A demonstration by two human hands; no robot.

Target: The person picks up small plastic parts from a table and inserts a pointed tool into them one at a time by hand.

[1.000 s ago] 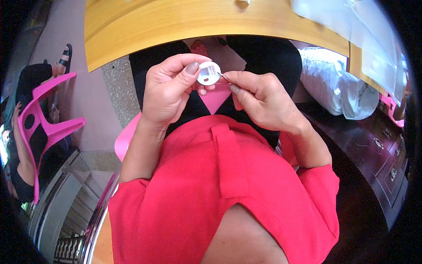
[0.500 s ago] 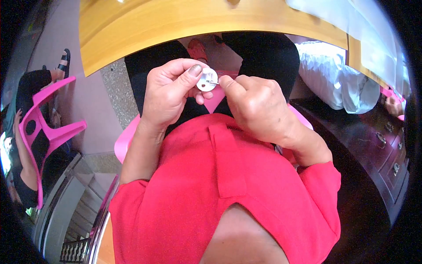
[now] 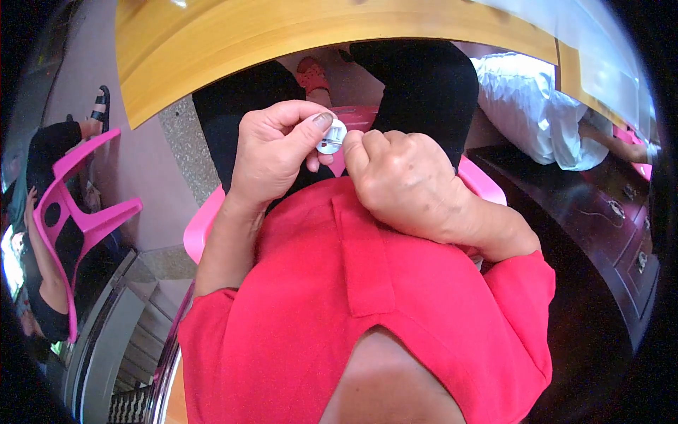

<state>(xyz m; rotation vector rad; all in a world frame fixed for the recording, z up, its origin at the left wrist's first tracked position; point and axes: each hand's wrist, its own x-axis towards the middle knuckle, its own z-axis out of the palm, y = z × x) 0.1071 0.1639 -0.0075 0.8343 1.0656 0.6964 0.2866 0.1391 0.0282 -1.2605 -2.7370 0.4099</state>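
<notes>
Hollow white disc [image 3: 332, 133] held before the red shirt [image 3: 296, 283].
Left hand [image 3: 272, 155] pinches its rim, grip narrow; right hand [image 3: 406, 177] clasps a thin rod [image 3: 337, 143] at its hollow. Beyond, near the counter [image 3: 318, 25], a white sack [image 3: 526, 113] bulges, contents hidden.

I sit in a furnished room, homelike, though possibly a small workroom: wooden table [image 3: 247, 53] across the top; pink plastic chair [image 3: 106, 217], left; dark cabinet with drawers [image 3: 579, 220], right; bulky white sack [image 3: 522, 113], upper right.
</notes>
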